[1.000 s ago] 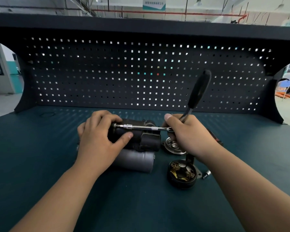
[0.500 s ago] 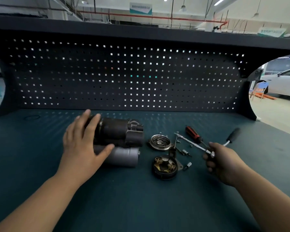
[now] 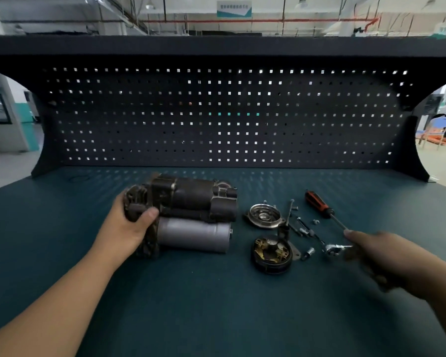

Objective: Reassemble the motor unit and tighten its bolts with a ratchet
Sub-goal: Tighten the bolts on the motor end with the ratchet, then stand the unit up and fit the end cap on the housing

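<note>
The motor unit (image 3: 191, 199), a dark body with a silver cylinder (image 3: 193, 234) along its near side, lies on the teal bench. My left hand (image 3: 129, 228) grips its left end, thumb on top. To the right lie a round metal end cap (image 3: 264, 216) and a black brush holder (image 3: 272, 253). My right hand (image 3: 386, 256), blurred, is low over the bench and holds the ratchet (image 3: 334, 249); only its chrome head shows past my fingers.
An orange-and-black screwdriver (image 3: 319, 204) lies at the back right. Long bolts (image 3: 290, 208), small screws (image 3: 316, 222) and a small socket (image 3: 310, 252) are scattered between the end cap and the ratchet. A dark pegboard (image 3: 222, 117) walls off the back of the bench (image 3: 216, 305).
My right hand took the ratchet off the motor and brought it down to the right, near the bench. My left hand slid from the motor's top to grip its left end.
</note>
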A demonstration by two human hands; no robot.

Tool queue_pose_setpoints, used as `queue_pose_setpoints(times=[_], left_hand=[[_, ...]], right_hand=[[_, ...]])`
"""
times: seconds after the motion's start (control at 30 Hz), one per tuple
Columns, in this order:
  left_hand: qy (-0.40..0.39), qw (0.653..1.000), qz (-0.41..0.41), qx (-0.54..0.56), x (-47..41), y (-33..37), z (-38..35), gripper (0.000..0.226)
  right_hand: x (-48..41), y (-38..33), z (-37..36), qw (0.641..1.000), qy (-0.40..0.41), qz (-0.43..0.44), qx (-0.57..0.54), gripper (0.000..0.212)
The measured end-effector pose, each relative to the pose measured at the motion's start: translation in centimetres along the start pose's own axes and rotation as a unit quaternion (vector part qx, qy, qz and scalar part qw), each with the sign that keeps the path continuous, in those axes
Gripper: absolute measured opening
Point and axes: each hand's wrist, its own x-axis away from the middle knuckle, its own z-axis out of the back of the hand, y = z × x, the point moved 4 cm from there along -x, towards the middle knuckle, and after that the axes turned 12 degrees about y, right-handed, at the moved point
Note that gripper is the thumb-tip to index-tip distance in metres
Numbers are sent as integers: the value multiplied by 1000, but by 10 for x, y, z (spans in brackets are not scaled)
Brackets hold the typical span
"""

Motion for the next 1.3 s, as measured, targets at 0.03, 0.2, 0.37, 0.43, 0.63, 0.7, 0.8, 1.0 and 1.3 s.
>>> queue_pose_setpoints(times=[0.03,0.2,0.37,0.43,0.63,0.7,0.8,1.0,1.3], left_hand=[[14,1000,3,5,-2,1,-1,34],[59,998,-14,4,-3,-3,0,13],[50,999,-5,-11,-4,-1,0,12],[34,999,-6,-13,-3,0,2,15],[-13,999,19,39,3,11,2,46],[-21,997,30,62,5,12,0,52],[-32,995,30,90,11,16,-3,69],[-181,975,54,113,7,31,7,67],[-85,954,-220,-185,0,139,17,100]], right_hand=[[1,-8,4,995,43,57,65,51],[32,-83,-42,917,53,377,119,53],[36,-141,-121,906,-130,399,64,122],[31,-142,-139,921,-139,364,-2,121],[33,-141,-148,920,-39,260,-291,54],[42,-149,-141,916,-13,253,-312,38],[54,-160,-123,916,27,269,-295,25],[69,-192,-87,917,36,328,-223,10],[104,-245,-96,908,38,410,-69,23]])
